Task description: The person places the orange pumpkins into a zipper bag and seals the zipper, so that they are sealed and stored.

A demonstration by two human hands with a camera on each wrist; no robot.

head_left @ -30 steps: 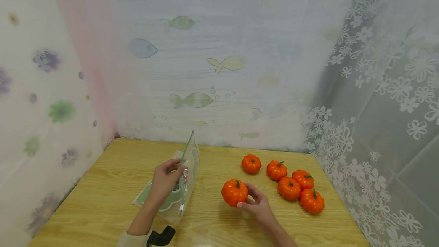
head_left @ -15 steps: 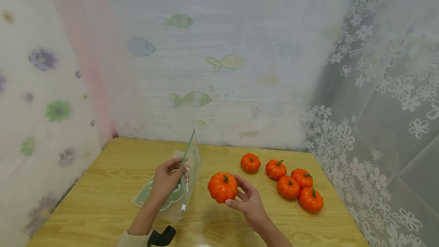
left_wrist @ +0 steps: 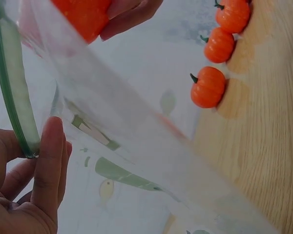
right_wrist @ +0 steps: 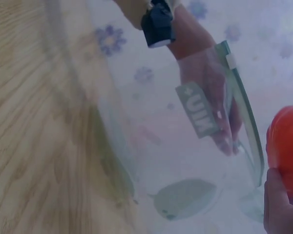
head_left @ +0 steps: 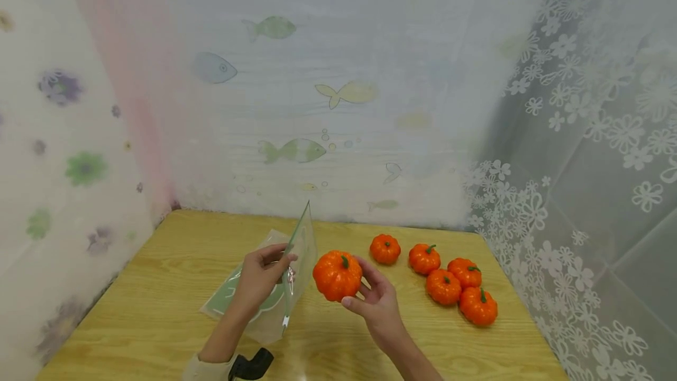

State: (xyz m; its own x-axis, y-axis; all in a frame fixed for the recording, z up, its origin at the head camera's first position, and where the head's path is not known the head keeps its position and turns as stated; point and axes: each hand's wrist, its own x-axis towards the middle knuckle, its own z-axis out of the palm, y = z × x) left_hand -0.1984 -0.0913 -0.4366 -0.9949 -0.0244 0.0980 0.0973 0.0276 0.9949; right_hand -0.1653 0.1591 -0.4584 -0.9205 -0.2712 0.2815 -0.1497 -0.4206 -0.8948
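On the wooden table point(head_left: 158, 310) — left hand point(head_left: 259, 278) pinches bag point(head_left: 296, 263), right hand point(head_left: 372, 298) grips pumpkin point(head_left: 337, 276) — five pumpkins point(head_left: 444, 278) beside.

Five orange pumpkins point(head_left: 444, 272) clustered on rt side of wooden table point(head_left: 158, 287), fish-print curtain point(head_left: 338, 93) behind.

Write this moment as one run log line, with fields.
left hand: holds clear zip bag open | right hand: holds pumpkin beside bag mouth | table: five pumpkins remain
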